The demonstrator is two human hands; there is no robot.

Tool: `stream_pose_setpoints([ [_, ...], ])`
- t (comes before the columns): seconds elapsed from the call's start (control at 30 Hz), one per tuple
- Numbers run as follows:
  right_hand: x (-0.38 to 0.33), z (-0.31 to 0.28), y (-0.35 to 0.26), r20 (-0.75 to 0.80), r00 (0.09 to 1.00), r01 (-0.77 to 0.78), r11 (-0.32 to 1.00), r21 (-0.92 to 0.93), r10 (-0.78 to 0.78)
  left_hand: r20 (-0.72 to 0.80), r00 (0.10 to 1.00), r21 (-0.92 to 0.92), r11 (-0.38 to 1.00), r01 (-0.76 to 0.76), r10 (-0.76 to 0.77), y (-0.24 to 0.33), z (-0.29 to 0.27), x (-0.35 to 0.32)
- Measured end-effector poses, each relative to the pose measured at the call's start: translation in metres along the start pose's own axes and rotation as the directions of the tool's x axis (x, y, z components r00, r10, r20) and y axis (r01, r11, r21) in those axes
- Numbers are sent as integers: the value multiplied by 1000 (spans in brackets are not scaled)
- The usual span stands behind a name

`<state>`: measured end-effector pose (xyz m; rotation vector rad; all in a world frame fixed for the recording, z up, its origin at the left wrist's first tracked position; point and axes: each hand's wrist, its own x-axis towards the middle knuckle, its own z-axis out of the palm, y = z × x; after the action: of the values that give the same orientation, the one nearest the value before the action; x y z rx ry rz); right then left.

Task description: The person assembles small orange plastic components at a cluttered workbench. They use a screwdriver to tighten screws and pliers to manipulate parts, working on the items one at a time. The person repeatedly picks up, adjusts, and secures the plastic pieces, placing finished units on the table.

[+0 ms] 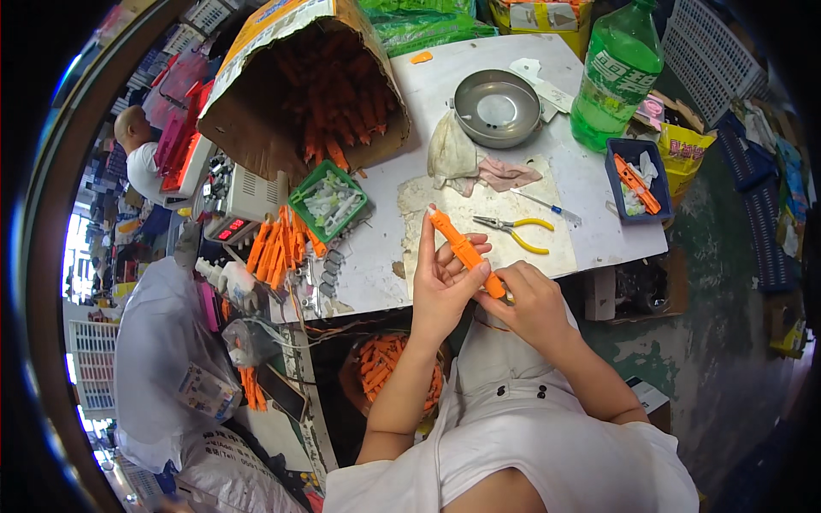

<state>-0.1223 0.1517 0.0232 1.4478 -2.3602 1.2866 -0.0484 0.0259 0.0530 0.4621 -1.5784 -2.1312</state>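
A long, narrow orange plastic casing [462, 248] slants between my two hands over the front edge of the white table. My left hand [440, 278] is closed around its middle, with the index finger stretched along it to its far tip. The fingers of my right hand [532, 299] pinch the near end, where a small pale bit shows. Just beyond my right hand lie yellow-handled pliers [517, 229], their jaws pointing left. A thin screwdriver [547, 206] with a blue and clear handle rests behind them.
A metal bowl [498, 107], rags [453, 150] and a green bottle [617, 73] stand farther back. At left are a tipped carton [227, 115] of orange parts, a green basket [355, 212] and a power box [248, 192]. A blue bin [641, 214] sits at the right edge.
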Motion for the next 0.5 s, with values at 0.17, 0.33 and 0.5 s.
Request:
stream_pose_setpoints([
  [0.17, 3, 3, 2, -10, 999, -39, 999, -5, 39, -44, 998, -9, 999, -33, 33, -3, 0, 7],
  [0.33, 5, 7, 9, 3, 1000, 4, 999, -53, -3, -58, 998, -17, 1000, -25, 24, -9, -1, 11],
  [0.5, 10, 9, 18, -1, 1000, 3, 997, -72, -3, -63, 998, -41, 999, 20, -23, -13, 1, 17],
])
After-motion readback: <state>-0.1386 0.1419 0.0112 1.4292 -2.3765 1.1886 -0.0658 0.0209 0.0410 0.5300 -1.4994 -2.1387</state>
